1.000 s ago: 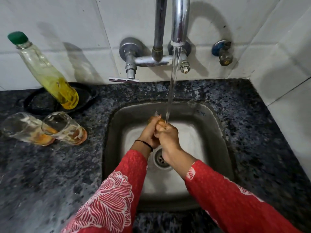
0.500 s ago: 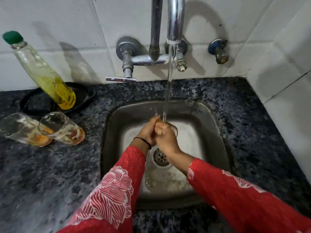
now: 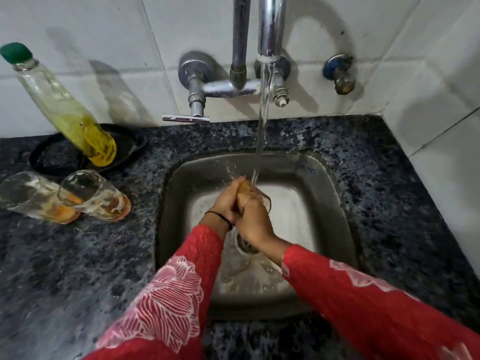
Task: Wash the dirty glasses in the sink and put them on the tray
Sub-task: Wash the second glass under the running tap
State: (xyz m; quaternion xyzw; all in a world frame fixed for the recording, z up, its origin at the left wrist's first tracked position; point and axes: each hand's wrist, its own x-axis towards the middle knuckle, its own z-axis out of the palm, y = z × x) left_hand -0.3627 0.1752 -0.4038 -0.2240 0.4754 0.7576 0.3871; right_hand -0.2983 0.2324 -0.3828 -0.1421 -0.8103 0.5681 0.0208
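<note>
**Glass rinsed under the running tap**

Both my hands are over the sink [image 3: 324, 193], closed round one dirty glass [image 3: 263, 198]. My left hand [image 3: 226, 201] wraps its fingers [image 3: 237, 183] over the near side, and my right hand [image 3: 253, 219] grips it from below, so neither hand is spread. The stream of water [image 3: 263, 113] from the tap [image 3: 270, 27] lands right where my hands meet the glass.

A second ago the glass was almost hidden between my palms. Now its rim shows to the right of my right hand. My hands have stayed in the same spot above the drain [image 3: 245, 245].

Two more glasses [image 3: 33, 196] [image 3: 96, 196], with orange dregs in them, sit side by side on the tabletop [image 3: 78, 268] left of the sink, unmoved. Just behind them is the black tray [image 3: 130, 144], which bears the bottle of yellow liquid [image 3: 67, 113].
</note>
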